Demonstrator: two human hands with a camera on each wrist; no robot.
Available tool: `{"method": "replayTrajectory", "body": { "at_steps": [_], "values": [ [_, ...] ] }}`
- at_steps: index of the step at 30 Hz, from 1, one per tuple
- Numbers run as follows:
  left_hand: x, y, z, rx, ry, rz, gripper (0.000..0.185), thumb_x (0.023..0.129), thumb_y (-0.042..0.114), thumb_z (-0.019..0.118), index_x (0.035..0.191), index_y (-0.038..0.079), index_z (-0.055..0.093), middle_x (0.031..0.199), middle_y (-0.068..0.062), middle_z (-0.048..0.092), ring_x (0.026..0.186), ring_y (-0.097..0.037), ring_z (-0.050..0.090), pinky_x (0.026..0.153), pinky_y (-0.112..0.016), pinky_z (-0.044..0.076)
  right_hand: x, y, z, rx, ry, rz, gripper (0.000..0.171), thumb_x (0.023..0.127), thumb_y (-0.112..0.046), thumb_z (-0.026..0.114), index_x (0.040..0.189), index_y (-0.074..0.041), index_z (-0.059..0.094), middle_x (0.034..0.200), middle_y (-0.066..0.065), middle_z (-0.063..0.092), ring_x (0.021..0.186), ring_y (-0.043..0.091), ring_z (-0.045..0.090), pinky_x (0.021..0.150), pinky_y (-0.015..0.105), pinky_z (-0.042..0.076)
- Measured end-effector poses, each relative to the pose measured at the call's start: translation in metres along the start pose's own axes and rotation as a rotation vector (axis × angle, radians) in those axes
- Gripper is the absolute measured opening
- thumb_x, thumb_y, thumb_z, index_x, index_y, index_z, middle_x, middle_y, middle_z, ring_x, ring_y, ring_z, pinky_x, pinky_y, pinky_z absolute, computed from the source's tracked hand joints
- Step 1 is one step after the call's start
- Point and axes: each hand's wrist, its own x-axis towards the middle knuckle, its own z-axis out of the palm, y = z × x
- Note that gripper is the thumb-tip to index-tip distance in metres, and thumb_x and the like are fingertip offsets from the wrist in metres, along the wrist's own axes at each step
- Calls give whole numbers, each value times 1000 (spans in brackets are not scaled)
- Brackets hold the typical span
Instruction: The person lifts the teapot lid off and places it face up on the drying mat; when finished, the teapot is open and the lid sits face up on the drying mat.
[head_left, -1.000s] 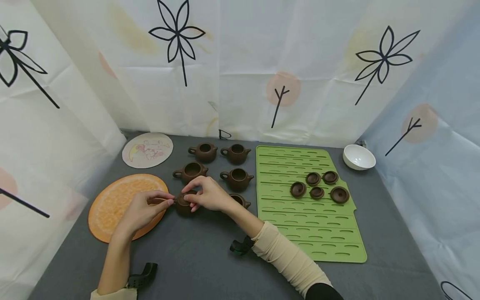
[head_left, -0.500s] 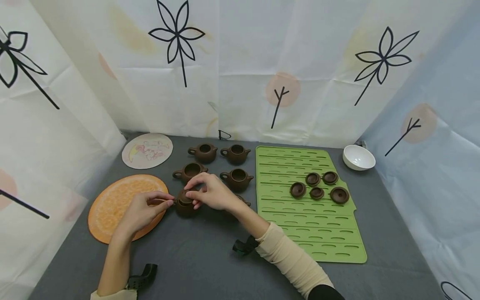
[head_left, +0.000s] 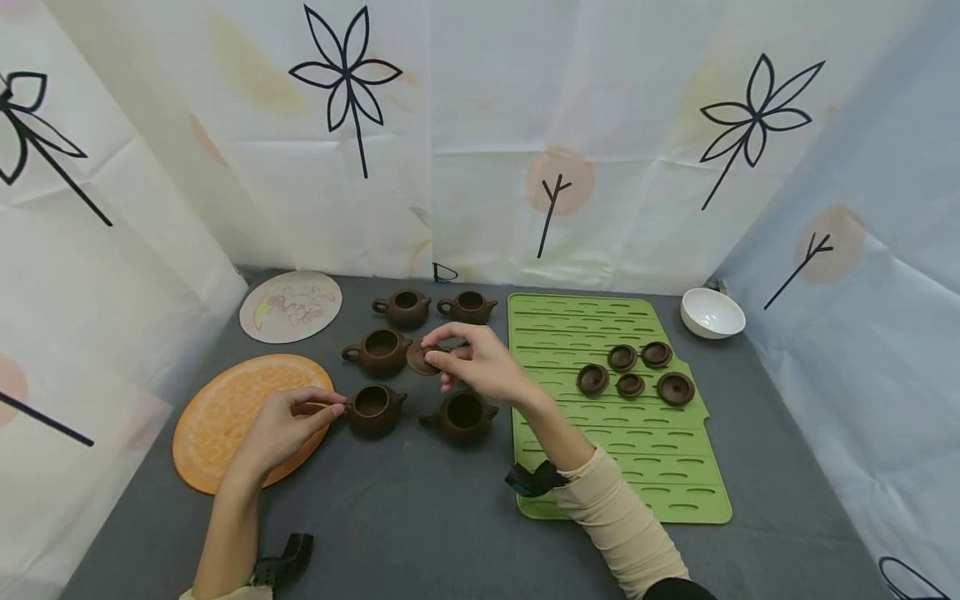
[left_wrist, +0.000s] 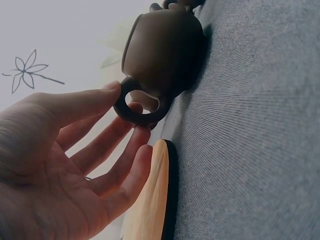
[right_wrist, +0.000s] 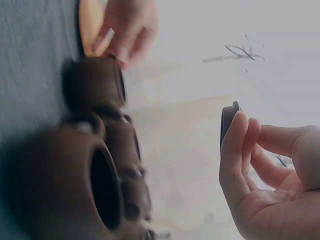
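Note:
A small brown clay teapot [head_left: 375, 415] stands lidless on the grey table. My left hand [head_left: 287, 427] pinches its ring handle [left_wrist: 140, 119] between thumb and fingers. Raised to the right of that pot, my right hand [head_left: 483, 362] pinches a brown teapot lid [head_left: 418, 360]; the right wrist view shows the lid [right_wrist: 227, 125] edge-on at the fingertips. Below the right hand sits another open teapot [head_left: 462, 419]. More open teapots stand behind, among them one at the middle left [head_left: 381, 353] and two at the back. The right hand hides one pot of the group.
Several brown lids [head_left: 630, 385] lie on the green ridged mat [head_left: 615, 467] at the right. Beyond it is a white bowl [head_left: 712, 313]. An orange-slice placemat [head_left: 240, 417] lies under the left forearm, and a pale oval mat [head_left: 292, 307] lies behind it.
The right hand has lifted the lid off the teapot and carried it right and up. The left hand still holds the handle. The pot's opening now shows.

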Motion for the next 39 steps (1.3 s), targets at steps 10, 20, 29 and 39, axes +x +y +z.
{"method": "replayTrajectory", "body": {
  "at_steps": [10,20,29,39],
  "values": [
    [-1,1,-1,4,5,4,23,105,35,75,118,18,83,118,-6,83,105,-4,74,85,-19,54,-35,2,-66,10,142,-10,38,113,-6,56,150,1,56,137,22,59,72,10,64,70,30,65],
    [-2,3,0,16,9,16,22,104,35,76,117,18,84,117,-6,83,106,-12,75,82,-19,54,-69,18,-125,-119,172,78,47,117,-12,47,164,-7,46,150,28,47,78,13,67,73,31,66],
    [-2,4,0,26,7,5,23,104,35,76,118,18,83,118,-6,83,112,-20,76,83,-20,55,-89,40,-163,-86,166,149,48,118,-9,43,164,-3,37,162,32,34,106,25,78,102,48,64],
    [-2,5,1,8,9,11,23,104,32,77,120,16,83,120,-7,83,114,-25,76,81,-20,54,-92,55,-185,3,191,223,60,116,-20,54,167,0,30,174,27,27,114,18,80,110,44,60]
  ]
}}
